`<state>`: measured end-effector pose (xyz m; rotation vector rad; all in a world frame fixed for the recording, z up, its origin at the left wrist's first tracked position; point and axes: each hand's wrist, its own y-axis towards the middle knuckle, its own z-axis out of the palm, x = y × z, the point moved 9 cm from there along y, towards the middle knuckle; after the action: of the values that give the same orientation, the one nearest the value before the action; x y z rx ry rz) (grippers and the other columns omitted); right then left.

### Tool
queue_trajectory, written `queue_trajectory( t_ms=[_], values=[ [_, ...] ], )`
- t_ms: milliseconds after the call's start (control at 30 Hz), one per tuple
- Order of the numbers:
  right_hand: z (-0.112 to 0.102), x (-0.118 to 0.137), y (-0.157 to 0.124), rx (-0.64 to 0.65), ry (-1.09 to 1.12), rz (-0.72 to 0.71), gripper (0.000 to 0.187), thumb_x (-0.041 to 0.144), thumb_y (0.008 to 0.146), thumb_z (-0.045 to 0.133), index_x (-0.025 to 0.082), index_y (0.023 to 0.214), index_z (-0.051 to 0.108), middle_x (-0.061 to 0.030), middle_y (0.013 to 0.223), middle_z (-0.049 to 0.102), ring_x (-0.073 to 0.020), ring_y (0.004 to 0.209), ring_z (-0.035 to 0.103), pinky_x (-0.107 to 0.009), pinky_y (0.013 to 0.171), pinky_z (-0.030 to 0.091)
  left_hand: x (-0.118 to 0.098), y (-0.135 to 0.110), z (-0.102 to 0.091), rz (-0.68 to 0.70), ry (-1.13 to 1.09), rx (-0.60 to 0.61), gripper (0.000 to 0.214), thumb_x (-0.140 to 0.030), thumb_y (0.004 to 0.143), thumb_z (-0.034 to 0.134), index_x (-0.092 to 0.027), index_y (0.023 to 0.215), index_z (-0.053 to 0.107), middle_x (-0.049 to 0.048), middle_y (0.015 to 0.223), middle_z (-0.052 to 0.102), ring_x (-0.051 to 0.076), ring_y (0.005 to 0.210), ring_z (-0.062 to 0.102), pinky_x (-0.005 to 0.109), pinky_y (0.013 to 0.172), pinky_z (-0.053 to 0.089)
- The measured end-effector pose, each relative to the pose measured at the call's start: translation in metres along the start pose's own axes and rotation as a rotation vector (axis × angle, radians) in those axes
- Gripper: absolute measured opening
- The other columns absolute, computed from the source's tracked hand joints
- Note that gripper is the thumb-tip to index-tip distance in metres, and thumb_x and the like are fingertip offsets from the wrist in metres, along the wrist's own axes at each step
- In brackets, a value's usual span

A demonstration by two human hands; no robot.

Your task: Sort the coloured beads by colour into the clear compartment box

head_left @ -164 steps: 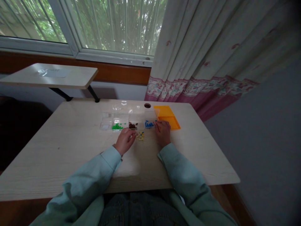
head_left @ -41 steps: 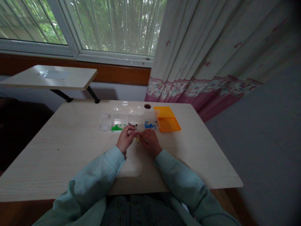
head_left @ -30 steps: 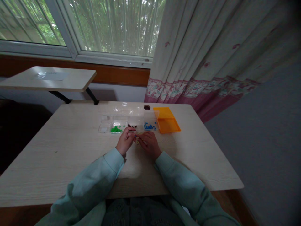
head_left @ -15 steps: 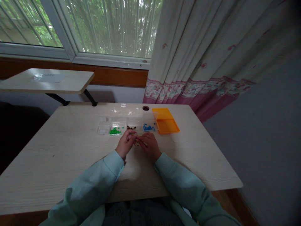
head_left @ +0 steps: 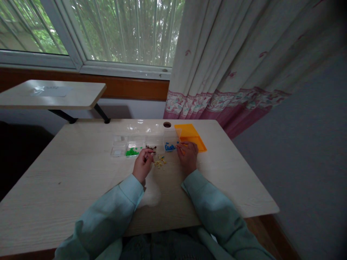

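Note:
My left hand [head_left: 142, 165] is closed in a pinch just in front of the dark brown pieces [head_left: 150, 147]; whatever its fingertips hold is too small to name. Over the right edge of the clear box with blue pieces [head_left: 170, 147], my right hand [head_left: 188, 157] has its thumb and fingers drawn together, and I cannot make out what is between them. Loose yellowish pieces [head_left: 159, 162] lie scattered on the table between both hands. Small green pieces [head_left: 132, 151] sit in a clear box left of the brown ones.
An orange box [head_left: 201, 145] with its lid raised stands beyond my right hand. A clear box [head_left: 117, 151] is at the left end of the row. Behind are a round hole [head_left: 167, 124] in the table [head_left: 89, 187] and a raised shelf [head_left: 89, 95] on black legs.
My right hand has moved right and away from my left hand, over to the blue pieces. The yellowish pieces between the hands now show. My left hand stays nearly in place.

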<state>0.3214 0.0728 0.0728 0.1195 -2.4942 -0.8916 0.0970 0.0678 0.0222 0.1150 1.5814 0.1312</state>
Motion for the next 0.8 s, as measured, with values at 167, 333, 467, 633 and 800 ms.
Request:
queue_trajectory(
  t_ms=[167,333,467,633,800],
  values=[
    [0.006,-0.005,-0.003,0.041,-0.053,0.024,0.020,0.031,0.088,0.055,0.022,0.093,0.071,-0.0074,0.102,0.063,-0.0241,0.103,0.048,-0.040,0.091,0.034,0.003,0.000,-0.001,-0.001,0.008,0.004,0.024,-0.039,0.087,0.053,-0.019,0.100,0.054,-0.0038,0.065,0.052,0.009,0.059,0.047,0.019,0.057,0.034],
    [0.010,-0.008,-0.003,0.060,-0.026,0.039,0.025,0.030,0.092,0.048,0.020,0.096,0.070,-0.0081,0.100,0.063,-0.0235,0.101,0.048,-0.039,0.089,0.035,0.001,0.000,0.001,0.007,0.035,0.026,0.024,-0.039,0.087,0.052,-0.018,0.099,0.054,-0.0037,0.064,0.052,0.010,0.060,0.048,0.020,0.058,0.035],
    [0.012,-0.009,-0.003,0.072,-0.005,0.049,0.027,0.032,0.093,0.046,0.020,0.097,0.070,-0.0080,0.099,0.063,-0.0230,0.099,0.048,-0.039,0.088,0.036,-0.002,-0.001,0.002,0.054,0.190,0.054,0.022,-0.036,0.089,0.048,-0.018,0.100,0.055,-0.0020,0.068,0.054,0.012,0.062,0.049,0.022,0.060,0.038],
    [0.014,-0.007,-0.004,0.088,0.020,0.029,0.028,0.031,0.093,0.045,0.020,0.099,0.070,-0.0079,0.097,0.063,-0.0226,0.098,0.049,-0.038,0.088,0.037,-0.025,-0.009,0.016,0.326,0.712,0.136,0.019,-0.029,0.086,0.053,-0.020,0.099,0.064,0.0066,0.095,0.056,0.020,0.095,0.050,0.035,0.087,0.040],
    [0.016,-0.006,-0.004,0.095,0.048,0.026,0.030,0.034,0.094,0.044,0.020,0.098,0.070,-0.0079,0.096,0.064,-0.0222,0.098,0.049,-0.038,0.089,0.037,-0.026,-0.016,0.029,0.362,0.928,0.225,0.038,-0.035,0.081,0.061,-0.027,0.118,0.060,0.0087,0.111,0.049,0.024,0.105,0.045,0.039,0.093,0.039]
  ],
)
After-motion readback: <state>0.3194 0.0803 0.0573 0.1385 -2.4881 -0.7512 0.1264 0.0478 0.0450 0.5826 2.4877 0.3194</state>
